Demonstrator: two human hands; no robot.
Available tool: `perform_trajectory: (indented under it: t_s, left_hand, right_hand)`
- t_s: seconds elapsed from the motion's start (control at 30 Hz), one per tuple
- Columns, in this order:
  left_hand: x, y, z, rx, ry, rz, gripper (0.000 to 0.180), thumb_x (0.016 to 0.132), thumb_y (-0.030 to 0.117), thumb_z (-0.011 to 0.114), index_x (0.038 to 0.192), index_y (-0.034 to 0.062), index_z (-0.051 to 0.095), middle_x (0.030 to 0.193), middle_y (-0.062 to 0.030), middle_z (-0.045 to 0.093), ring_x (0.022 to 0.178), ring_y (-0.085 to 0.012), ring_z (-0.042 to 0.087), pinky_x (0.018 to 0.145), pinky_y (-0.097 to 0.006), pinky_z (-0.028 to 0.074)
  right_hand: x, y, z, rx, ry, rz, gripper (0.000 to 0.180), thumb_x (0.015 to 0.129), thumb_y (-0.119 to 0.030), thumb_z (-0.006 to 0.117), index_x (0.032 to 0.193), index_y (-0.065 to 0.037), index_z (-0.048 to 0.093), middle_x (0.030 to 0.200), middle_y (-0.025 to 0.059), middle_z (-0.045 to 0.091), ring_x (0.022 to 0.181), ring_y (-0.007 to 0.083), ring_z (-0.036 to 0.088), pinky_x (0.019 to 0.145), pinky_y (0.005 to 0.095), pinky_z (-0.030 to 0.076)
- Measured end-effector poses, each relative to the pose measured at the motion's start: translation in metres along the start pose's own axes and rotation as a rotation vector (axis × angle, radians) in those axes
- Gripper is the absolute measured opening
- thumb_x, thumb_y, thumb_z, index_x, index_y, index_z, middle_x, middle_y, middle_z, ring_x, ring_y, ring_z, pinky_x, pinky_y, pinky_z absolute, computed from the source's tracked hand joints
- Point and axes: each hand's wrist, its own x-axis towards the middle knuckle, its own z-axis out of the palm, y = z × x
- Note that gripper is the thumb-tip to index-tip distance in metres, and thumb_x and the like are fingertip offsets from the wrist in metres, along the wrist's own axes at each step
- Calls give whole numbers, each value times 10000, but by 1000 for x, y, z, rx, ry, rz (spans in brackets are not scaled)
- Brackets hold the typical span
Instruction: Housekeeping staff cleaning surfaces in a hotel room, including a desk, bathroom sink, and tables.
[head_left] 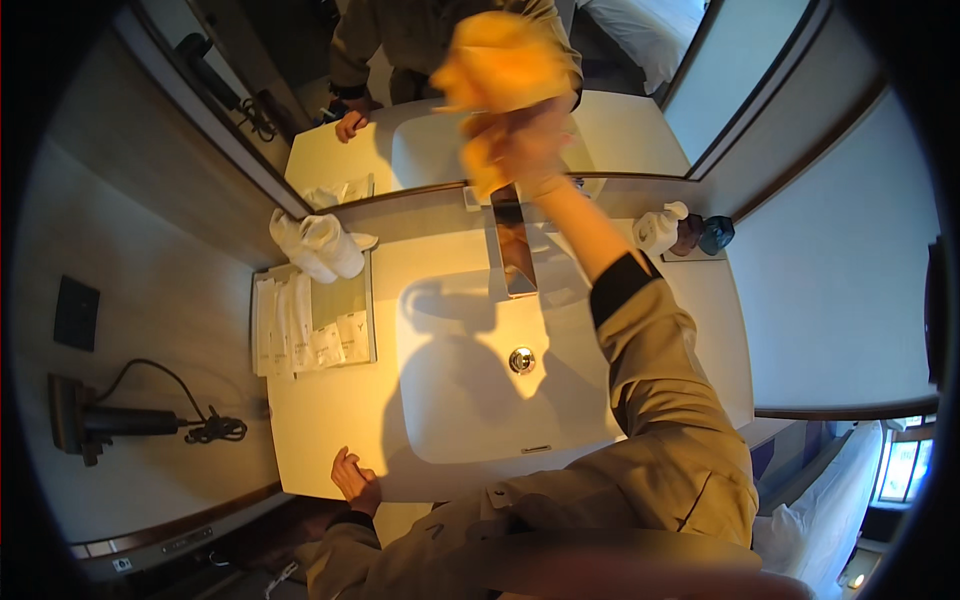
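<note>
My right arm reaches across the sink to the mirror (610, 140). At its end my right hand (535, 145) is closed on a yellow-orange cloth (500, 70), bunched up in front of the glass. Motion blurs both, and I cannot tell just where the cloth ends and its reflection starts. Below it stands the tall faucet (516, 250), over the white sink (440, 400) with its round metal drain (522, 360). My left hand (355, 480) rests on the counter's near left edge, holding nothing, its fingers loosely bent and apart.
Rolled white towels (318, 247) and a tray (372, 310) of wrapped packets are at the left of the counter (310, 420). A white pump bottle (655, 230) stands at the back right beside dark cups (715, 235). A black hair dryer (110, 420) hangs on the left wall.
</note>
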Motion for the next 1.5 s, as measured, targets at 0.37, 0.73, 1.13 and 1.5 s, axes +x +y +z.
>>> perform_trajectory:
  t_s: [0.37,0.73,1.13,1.5]
  left_hand:
    - [-3,0,-12,-51,-94,-25,294,654,-11,459,944,36,455,1153,-189,464,1090,-350,407,924,-443,285]
    - [1,-10,-11,-118,-78,0,287,660,7,463,945,3,485,1185,-177,458,1080,-354,413,912,-447,303]
    - [2,-6,-14,-126,-74,3,255,687,30,499,941,24,481,1213,-149,443,1102,-328,400,924,-432,298]
    - [-2,-8,-16,-141,-69,7,252,704,49,487,955,30,483,1205,-141,458,1098,-334,407,928,-433,299]
  right_hand:
    - [122,28,-37,510,203,276,334,592,-97,611,924,-58,613,944,92,574,939,287,525,808,403,425]
    - [-4,-51,58,346,-402,-722,347,597,-143,611,937,-74,627,1037,42,591,1058,228,518,943,376,379]
    - [32,-109,84,515,-375,-640,321,684,-140,587,995,-66,608,995,47,583,975,237,542,885,359,413]
    - [89,-150,90,433,-301,-478,389,686,-136,578,1075,-120,588,1126,22,558,1096,200,495,958,389,368]
